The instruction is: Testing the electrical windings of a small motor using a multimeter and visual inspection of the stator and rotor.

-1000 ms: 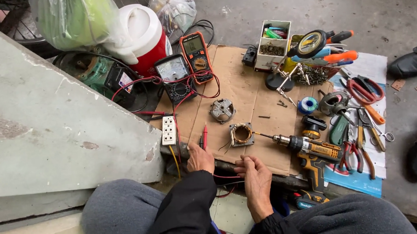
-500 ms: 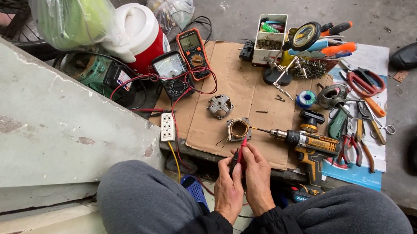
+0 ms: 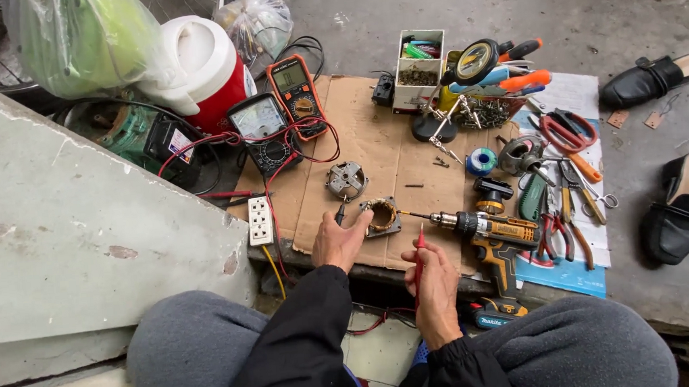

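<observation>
At the far left a green plastic bag point(image 3: 79, 38) hangs over a red-and-white jug point(image 3: 205, 66); just right of it lie a grey analogue meter point(image 3: 263, 130) and an orange digital meter point(image 3: 295, 88), their red leads looping across the brown cardboard sheet point(image 3: 382, 146) that covers the floor; a white socket strip point(image 3: 259, 220) sits at the cardboard's left edge. Near the middle, the left hand point(image 3: 338, 241) pinches a black probe point(image 3: 340, 212) between thumb and fingers, the tip pointing away toward a small grey round motor part point(image 3: 347, 179); the fingertips lie just beside a square stator with copper windings point(image 3: 383, 215). To the right, the right hand point(image 3: 432, 286) is closed around a red probe point(image 3: 419, 259), held upright with its tip near the stator but apart from it. Further right a yellow cordless drill point(image 3: 488, 230) lies on its side, bit pointing left toward the stator; beyond it are a white parts box point(image 3: 418, 69), a blue solder reel point(image 3: 483, 161), red-handled pliers point(image 3: 564, 131) and scissors; at the far right two black shoes point(image 3: 679, 214) rest on the concrete floor.
</observation>
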